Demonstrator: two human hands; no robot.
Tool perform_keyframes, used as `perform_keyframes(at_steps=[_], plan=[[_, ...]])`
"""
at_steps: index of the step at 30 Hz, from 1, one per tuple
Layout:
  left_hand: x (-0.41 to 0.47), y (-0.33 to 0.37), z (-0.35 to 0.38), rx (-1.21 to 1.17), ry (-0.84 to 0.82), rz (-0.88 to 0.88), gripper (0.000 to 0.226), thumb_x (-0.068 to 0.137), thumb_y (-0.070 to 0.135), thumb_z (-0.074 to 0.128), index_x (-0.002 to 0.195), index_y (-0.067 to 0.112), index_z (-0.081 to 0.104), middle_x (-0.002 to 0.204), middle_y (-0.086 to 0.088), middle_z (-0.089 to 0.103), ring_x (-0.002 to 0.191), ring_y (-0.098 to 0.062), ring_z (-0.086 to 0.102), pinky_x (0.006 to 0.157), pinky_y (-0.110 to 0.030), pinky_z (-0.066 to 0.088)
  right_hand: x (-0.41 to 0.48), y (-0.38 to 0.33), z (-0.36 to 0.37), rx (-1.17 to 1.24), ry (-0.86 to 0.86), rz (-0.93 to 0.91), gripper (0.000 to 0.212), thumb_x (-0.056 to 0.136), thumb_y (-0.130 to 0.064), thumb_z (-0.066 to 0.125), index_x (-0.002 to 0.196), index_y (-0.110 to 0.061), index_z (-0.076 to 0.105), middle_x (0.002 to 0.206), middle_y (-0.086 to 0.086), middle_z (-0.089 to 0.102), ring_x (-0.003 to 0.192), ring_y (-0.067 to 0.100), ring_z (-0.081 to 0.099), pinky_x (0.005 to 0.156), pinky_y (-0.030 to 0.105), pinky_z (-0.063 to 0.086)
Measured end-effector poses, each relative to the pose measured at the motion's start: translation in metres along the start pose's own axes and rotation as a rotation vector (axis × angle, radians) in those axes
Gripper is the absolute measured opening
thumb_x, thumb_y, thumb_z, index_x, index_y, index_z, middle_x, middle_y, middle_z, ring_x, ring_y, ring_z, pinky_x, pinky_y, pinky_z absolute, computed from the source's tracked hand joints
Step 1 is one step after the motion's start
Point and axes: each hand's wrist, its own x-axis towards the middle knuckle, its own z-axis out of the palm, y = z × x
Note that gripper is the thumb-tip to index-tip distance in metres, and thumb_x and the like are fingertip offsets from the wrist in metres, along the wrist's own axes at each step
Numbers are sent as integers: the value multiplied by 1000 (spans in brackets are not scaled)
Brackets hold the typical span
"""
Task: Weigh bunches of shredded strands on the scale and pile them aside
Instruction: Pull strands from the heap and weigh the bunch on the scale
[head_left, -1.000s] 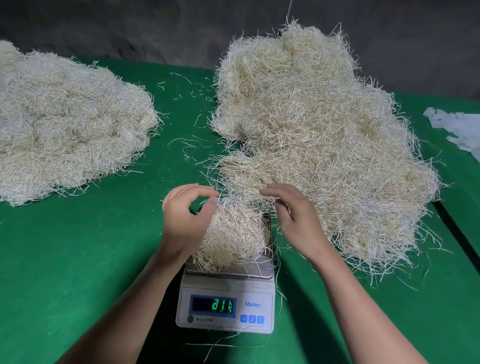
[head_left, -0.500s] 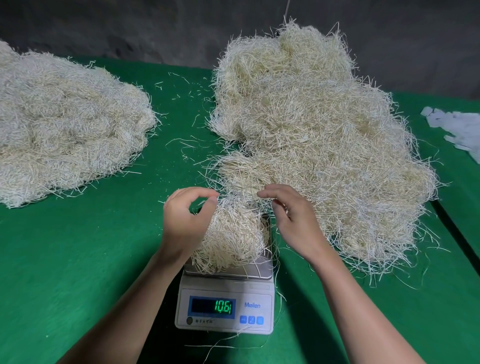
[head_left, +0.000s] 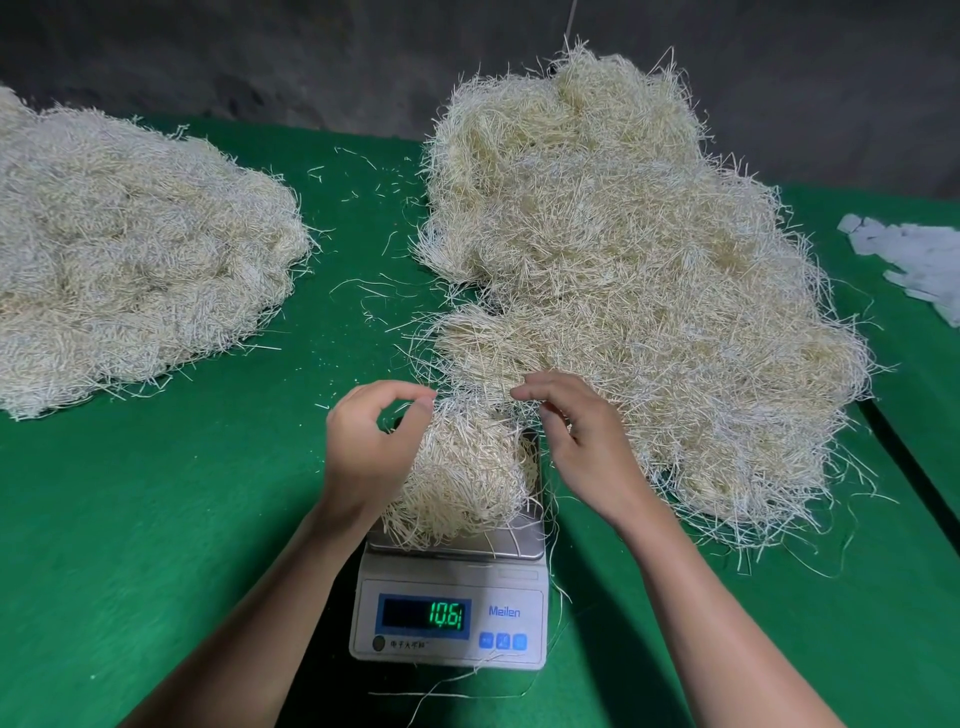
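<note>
Left hand (head_left: 374, 447) is pinching a few strands between thumb and forefinger at the ten o'clock edge of the bunch (head_left: 467, 478), its other fingers curling loosely. Right hand (head_left: 582, 441) is curling its fingers round strands at the bunch's one o'clock edge, where the bunch is touching the big pile (head_left: 623, 270). The bunch is lying on the pan of the scale (head_left: 452, 618), which is standing on the green desk (head_left: 156, 519) at six o'clock and showing green digits reading about 10.6. The big pile is spreading from twelve to three o'clock of the scale. A second pile (head_left: 130, 270) is sitting well apart at ten o'clock. White paper slips (head_left: 924, 260) are lying at the desk's three o'clock edge.
</note>
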Motion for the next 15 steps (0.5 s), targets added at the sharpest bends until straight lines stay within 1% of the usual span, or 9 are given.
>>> perform_keyframes(at_steps=[2,4,6,7,8,9,11,13,15], plan=[[0,-2,0,4,2,8,17,86,4,63,88,19,70,86,16,65,91,2,60,83,-25,47,0,1,1,-2,6,-3,38,89,8,47,110,-18,66,118,-6,53,118,9,47,111,40,31],[-1,-3,1,-3,20,7,20,86,3,62,93,20,68,90,14,65,91,1,60,81,-21,47,0,3,4,5,13,-12,36,91,4,48,112,-20,64,118,-9,53,117,7,46,110,40,31],[-5,-8,2,-18,63,-41,21,88,7,61,106,16,65,103,3,66,97,-6,59,89,-21,44,1,10,7,-9,8,12,32,96,-10,48,124,-23,55,125,-12,49,122,5,42,111,40,30],[-8,-12,3,-18,67,-90,26,89,14,59,114,11,62,112,-3,64,104,-11,57,95,-24,42,2,14,9,-20,-22,61,37,97,-23,47,134,-26,46,133,-14,43,127,4,36,112,39,27],[-11,-17,4,-7,51,-154,38,88,25,54,123,9,57,121,-6,60,112,-15,54,102,-31,38,2,17,11,-17,-75,133,49,96,-38,45,142,-29,33,143,-13,32,133,4,27,114,40,23],[-14,-23,4,21,17,-223,51,86,34,47,131,8,51,130,-6,56,120,-18,50,109,-40,33,3,19,14,11,-134,211,64,91,-53,41,147,-32,19,151,-13,18,139,7,16,115,42,17],[-20,-35,8,139,-56,-328,65,85,44,33,140,10,39,140,-6,48,131,-20,42,115,-52,17,5,22,21,93,-224,332,88,77,-76,34,148,-40,-3,156,-13,-6,144,12,-4,116,50,9],[-26,-46,16,251,-124,-361,69,86,47,23,144,11,33,140,-9,48,134,-21,39,116,-54,5,9,22,30,98,-288,364,98,67,-87,33,145,-46,-11,155,-12,-13,144,14,-9,115,56,9],[-29,-53,26,300,-160,-328,67,88,45,18,144,13,32,144,-1,44,137,-18,35,115,-53,0,11,20,38,45,-354,344,101,62,-88,35,143,-50,-11,156,-9,-10,144,18,-7,114,58,10]])
